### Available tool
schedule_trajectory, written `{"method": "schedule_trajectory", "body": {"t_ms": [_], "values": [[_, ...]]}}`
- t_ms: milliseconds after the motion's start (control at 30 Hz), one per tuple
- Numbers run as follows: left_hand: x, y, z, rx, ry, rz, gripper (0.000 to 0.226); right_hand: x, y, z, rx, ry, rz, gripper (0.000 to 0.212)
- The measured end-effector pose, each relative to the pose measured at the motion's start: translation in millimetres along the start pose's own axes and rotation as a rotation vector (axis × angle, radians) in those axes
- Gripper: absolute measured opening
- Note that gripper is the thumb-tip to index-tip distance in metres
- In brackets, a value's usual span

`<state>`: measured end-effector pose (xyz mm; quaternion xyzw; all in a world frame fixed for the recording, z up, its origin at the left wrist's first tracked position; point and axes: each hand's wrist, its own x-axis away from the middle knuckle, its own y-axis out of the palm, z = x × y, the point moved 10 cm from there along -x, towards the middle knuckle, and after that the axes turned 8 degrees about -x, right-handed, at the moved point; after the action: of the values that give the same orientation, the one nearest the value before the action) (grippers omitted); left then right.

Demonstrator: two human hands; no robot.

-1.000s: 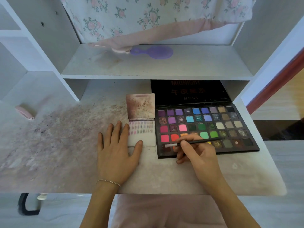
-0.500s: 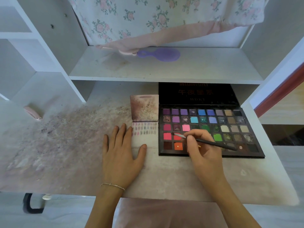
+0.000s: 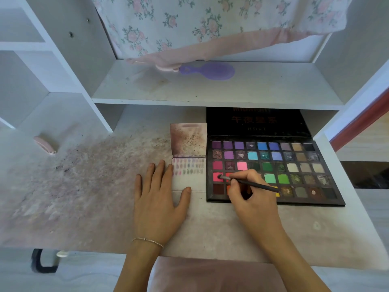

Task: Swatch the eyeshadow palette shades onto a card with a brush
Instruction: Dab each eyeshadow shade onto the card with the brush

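Two hands in my feed, working on a stained white desk (image 3: 88, 199) with a shelf unit (image 3: 210, 89) over the back of it. Floral cloth (image 3: 210, 24) hangs down behind the shelf, pink hem touching the shelf board. Next biggest: the eyeshadow palette (image 3: 294, 171), lying open on the right part of the desk, black lid (image 3: 256, 121) tipped up against the back, rows of coloured pans facing up. Left hand (image 3: 157, 205) lies flat, fingers straight and spread, palm on the desk, fingertips and thumb resting on the left and lower edge of the card (image 3: 189, 180). A thin bracelet (image 3: 147, 241) sits on that wrist. Right hand (image 3: 252, 199) is over the palette's lower left corner, thumb and fingers curled, pinching the brush (image 3: 252, 184). Brush handle is dark, angled down to the right; its tip touches a pink-red pan (image 3: 216, 178) in the palette's leftmost column, fourth row down. I see the card just beside the palette's left edge, rows of small faint swatches (image 3: 188, 167) across its upper part, lower part bare. A dirty flap (image 3: 188, 139) stands up behind the card. Purple hairbrush (image 3: 208, 70) lies on the shelf. Small pink object (image 3: 45, 145) at far left of the desk, can't tell what it is.
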<state>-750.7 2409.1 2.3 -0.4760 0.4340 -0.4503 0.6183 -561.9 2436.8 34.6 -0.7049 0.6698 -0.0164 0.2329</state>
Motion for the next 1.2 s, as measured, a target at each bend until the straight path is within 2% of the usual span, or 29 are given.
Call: {"method": "schedule_trajectory", "body": {"t_ms": [467, 667, 833, 1000, 1200], "values": [[0.2, -0.7, 0.2, 0.012, 0.006, 0.011, 0.084, -0.6, -0.8, -4.3, -0.038, -0.035, -0.011, 0.042], [0.0, -0.7, 0.5, 0.024, 0.021, 0.013, 0.083, -0.2, 1.7, -4.0, -0.070, -0.013, -0.052, 0.033], [0.1, -5.1, -3.2, 0.123, 0.047, 0.004, 0.071, -3.7, 0.7, -1.2, -0.223, 0.041, 0.015, 0.033], [10.9, -23.6, -20.3, 0.346, 0.061, 0.026, 0.060, -8.1, 26.6, -15.9, -0.208, 0.013, -0.070, 0.037], [22.1, -24.5, -17.8, 0.231, 0.205, 0.015, 0.049, -14.3, 57.9, -18.9, -0.222, 0.056, -0.129, 0.031]]}}
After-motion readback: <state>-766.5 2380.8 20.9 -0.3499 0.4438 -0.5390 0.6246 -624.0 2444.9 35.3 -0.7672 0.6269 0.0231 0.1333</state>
